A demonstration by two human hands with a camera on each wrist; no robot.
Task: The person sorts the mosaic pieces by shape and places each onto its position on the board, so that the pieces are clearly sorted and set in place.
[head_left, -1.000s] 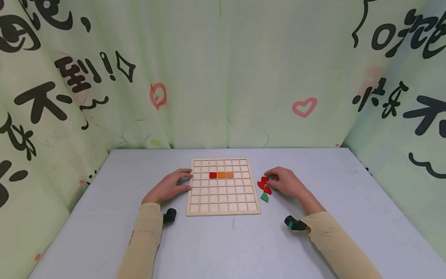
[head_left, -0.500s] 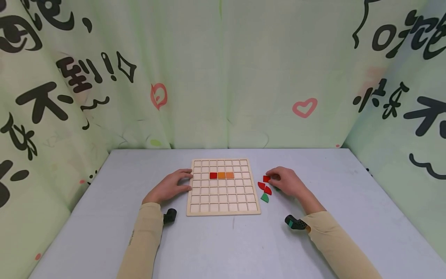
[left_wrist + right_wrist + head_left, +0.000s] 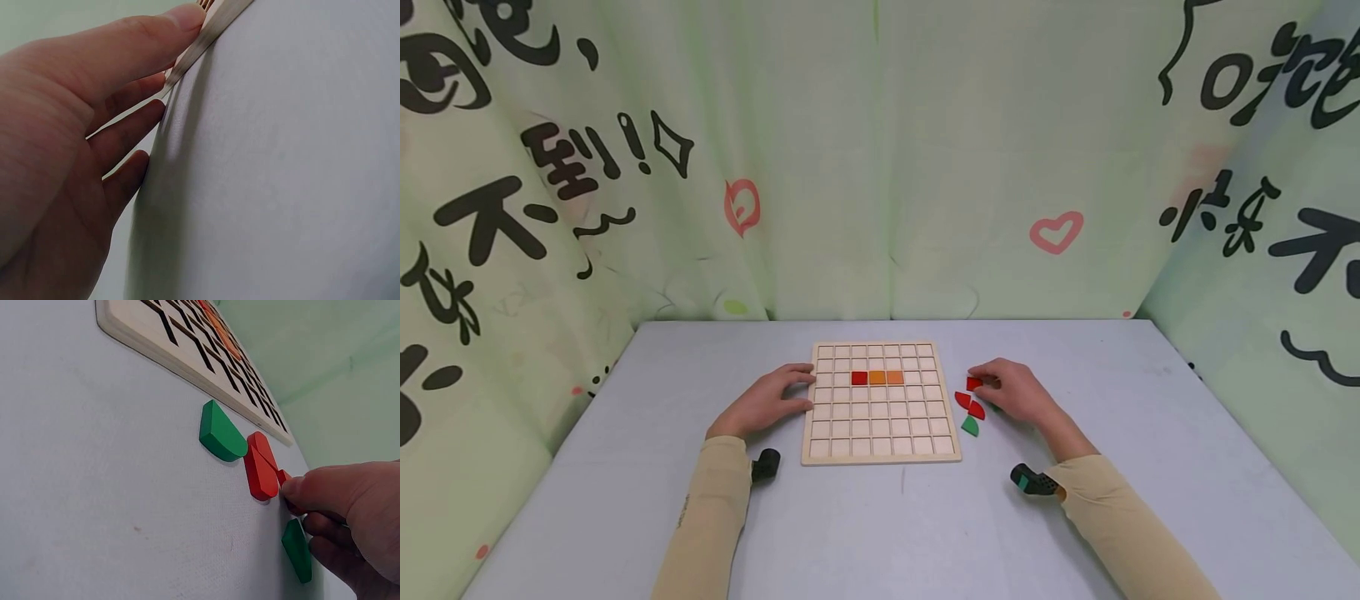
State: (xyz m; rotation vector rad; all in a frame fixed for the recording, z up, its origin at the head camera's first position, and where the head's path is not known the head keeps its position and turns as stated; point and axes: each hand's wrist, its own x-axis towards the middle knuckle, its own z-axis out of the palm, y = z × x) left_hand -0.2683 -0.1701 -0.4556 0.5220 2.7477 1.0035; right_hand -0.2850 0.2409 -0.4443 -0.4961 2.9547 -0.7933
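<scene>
My left hand (image 3: 765,402) rests at the left edge of a pale wooden grid board (image 3: 880,458). In the left wrist view its thumb (image 3: 185,17) lies on the board's rim, the other fingers loosely stretched beside it. To the right of the board, my right hand (image 3: 1017,392) pinches a red square tile (image 3: 973,383) between thumb and fingers; the fingers partly hide it. Two red quarter-round tiles (image 3: 260,472) lie just beside it, with a green quarter-round tile (image 3: 222,434) nearer me. Another green tile (image 3: 297,551) lies under the right hand's fingers in the right wrist view.
A row of one red tile (image 3: 859,378) and two orange tiles (image 3: 886,377) sits in the board's grid. The white table (image 3: 880,533) ends at a pale green curtain (image 3: 820,167) behind and at both sides. A black wrist camera (image 3: 1033,481) hangs from the right wrist.
The red square tile has shifted slightly right, away from the red quarter-round tiles, with the right hand's fingers at it. My left hand stays at the board's edge.
</scene>
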